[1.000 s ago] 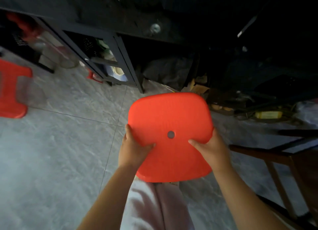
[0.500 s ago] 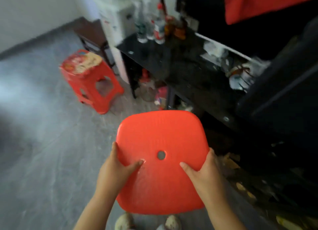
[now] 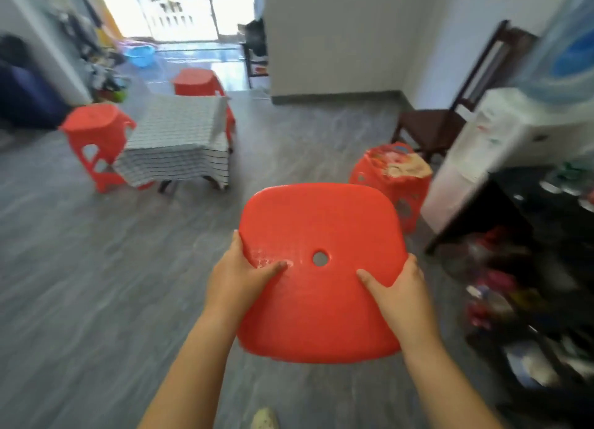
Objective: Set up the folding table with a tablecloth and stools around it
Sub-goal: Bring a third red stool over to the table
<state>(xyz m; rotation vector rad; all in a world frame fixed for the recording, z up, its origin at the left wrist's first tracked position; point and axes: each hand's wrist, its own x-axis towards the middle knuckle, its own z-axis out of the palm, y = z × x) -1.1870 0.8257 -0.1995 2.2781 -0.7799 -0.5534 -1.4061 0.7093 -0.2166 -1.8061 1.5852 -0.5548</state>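
I hold a red plastic stool off the floor in front of me, its seat with a centre hole facing the camera. My left hand grips its left edge and my right hand grips its right edge, thumbs on top. Further off to the left stands the low folding table covered with a checked tablecloth. One red stool stands at its left side and another red stool at its far side. A third red stool, with a printed top, stands to the right.
A white water dispenser and a black shelf unit full of items line the right side. A dark wooden chair stands by the wall. A blue basin and clutter lie at the far left near the bright doorway. Grey tile floor lies between me and the table.
The view has swung from the dark shelves round to the room, so the covered table and its stools have come into sight. Both hands keep their grip on the stool.
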